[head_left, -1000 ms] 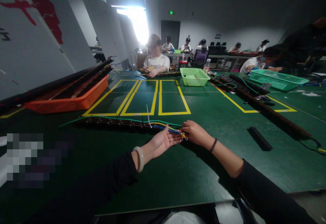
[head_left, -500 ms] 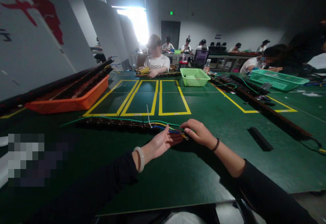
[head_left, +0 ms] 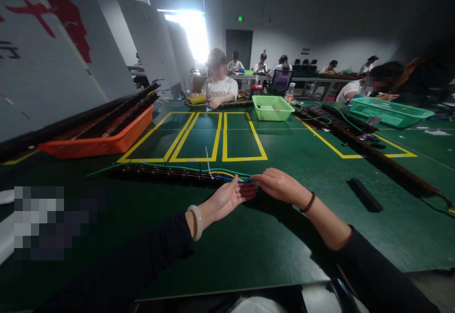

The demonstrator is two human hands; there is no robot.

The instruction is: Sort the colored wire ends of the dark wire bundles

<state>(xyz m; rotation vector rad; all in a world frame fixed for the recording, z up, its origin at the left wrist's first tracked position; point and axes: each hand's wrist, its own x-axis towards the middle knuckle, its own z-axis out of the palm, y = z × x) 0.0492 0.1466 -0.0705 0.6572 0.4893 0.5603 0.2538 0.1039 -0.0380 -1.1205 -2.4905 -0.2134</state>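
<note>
A long dark strip (head_left: 159, 173) lies across the table in front of me, with a green wire (head_left: 188, 168) running along its far side. Yellow and blue wires (head_left: 223, 177) come out of its right end. My left hand (head_left: 224, 201), palm up, is closed on these wires, thumb above and fingers beneath. From the right, my right hand (head_left: 282, 185) pinches the wire ends by my left fingertips; its fingers partly hide them. A white cable tie (head_left: 208, 162) sticks up from the bundle, just left of my left thumb.
An orange basket (head_left: 88, 148) with long dark strips stands at left. Beyond the yellow-taped rectangles are a light green basket (head_left: 272, 109) and a seated person (head_left: 220, 87). At right are a teal basket (head_left: 391, 112), another long strip (head_left: 384, 161) and a short black piece (head_left: 365, 194).
My right hand has closed its fingers on the wire ends. The ring terminal seen earlier at the bundle's tip is now out of sight. My left hand stays almost in place.
</note>
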